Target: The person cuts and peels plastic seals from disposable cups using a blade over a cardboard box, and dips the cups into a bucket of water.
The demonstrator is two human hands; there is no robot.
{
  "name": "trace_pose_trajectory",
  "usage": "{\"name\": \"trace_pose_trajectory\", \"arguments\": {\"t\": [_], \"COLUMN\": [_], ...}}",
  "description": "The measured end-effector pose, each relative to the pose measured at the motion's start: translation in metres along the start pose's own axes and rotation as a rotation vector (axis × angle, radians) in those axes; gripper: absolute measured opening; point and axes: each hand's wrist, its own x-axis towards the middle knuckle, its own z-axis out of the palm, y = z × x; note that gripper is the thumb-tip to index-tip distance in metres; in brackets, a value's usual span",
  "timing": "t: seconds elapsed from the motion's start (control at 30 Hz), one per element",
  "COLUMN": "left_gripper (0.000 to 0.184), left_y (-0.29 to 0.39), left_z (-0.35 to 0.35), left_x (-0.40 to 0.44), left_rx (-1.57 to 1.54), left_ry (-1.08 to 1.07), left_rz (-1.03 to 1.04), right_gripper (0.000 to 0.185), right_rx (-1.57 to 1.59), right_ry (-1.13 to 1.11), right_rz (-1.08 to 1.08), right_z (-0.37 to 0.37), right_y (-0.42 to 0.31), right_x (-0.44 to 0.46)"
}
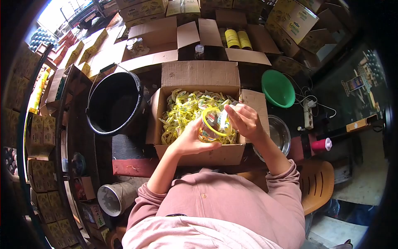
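An open cardboard box (200, 154) in front of me is filled with a heap of yellow and clear plastic pieces (182, 108), many of them curved strips. Over its front right part, my left hand (191, 139) is closed around the side of a see-through round piece with a yellow rim (205, 117). My right hand (247, 121) is closed at the far right of that rim, thumb and forefinger pinched by a whitish, crinkled bit of plastic (224, 121). Whether this bit is joined to the rim I cannot tell.
A black bucket (96, 125) stands left of the box. To the right are a green basin (277, 89), a metal bowl (282, 135), a power strip (308, 114) and a pink thread spool (318, 145). Opened cartons (150, 31) line the back.
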Motion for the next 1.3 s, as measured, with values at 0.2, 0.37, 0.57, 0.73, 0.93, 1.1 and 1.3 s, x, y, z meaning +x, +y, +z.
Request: {"name": "trace_pose_trajectory", "arguments": {"t": [0.2,0.37,0.57,0.73,0.93,1.1,1.3], "left_gripper": [0.06,0.034,0.044,0.057,0.059,0.06,0.069], "left_y": [0.004,-0.006,-0.012,-0.024,-0.028,-0.033,-0.022], "left_z": [-0.001,0.006,0.01,0.026,0.019,0.002,-0.017], "left_x": [-0.003,-0.004,-0.004,-0.005,-0.005,-0.005,0.0], "left_rx": [-0.268,-0.513,-1.011,-1.396,-1.504,-1.385,-0.855], "left_ry": [-0.136,-0.361,-0.696,-0.948,-0.871,-0.769,-0.62], "left_rz": [-0.226,-0.203,-0.226,-0.248,-0.253,-0.248,-0.099], "right_gripper": [0.048,0.046,0.045,0.043,0.021,0.03,0.098], "right_rx": [0.039,0.09,0.136,0.158,0.143,0.117,-0.235], "right_ry": [0.027,0.012,0.096,0.154,0.095,0.09,-0.951], "right_rz": [0.003,-0.015,-0.047,-0.071,0.006,0.334,0.725], "right_z": [0.001,-0.002,0.002,0.005,0.008,0.005,0.018], "right_y": [-0.005,-0.011,-0.014,-0.017,-0.009,0.004,0.006], "right_x": [-0.003,0.003,0.004,0.014,0.012,0.012,-0.009]}}
